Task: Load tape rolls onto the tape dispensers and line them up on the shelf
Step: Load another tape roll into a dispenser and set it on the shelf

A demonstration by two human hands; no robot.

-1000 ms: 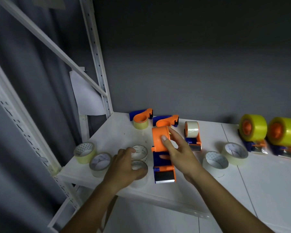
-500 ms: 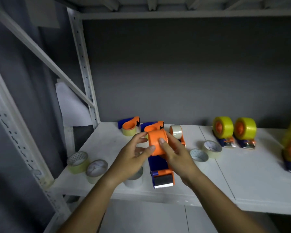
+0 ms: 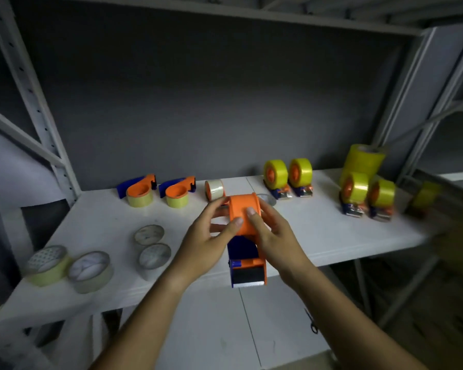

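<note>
Nearest the camera, above the shelf [image 3: 332,236] edge, the left hand [image 3: 206,241] and right hand [image 3: 273,233] both grip the orange and blue tape dispenser [image 3: 245,236], fingers curled round its hub. Loose tape rolls [image 3: 151,245] lie left. Farther back, loaded dispensers [image 3: 288,177] stand along the wall.
</note>
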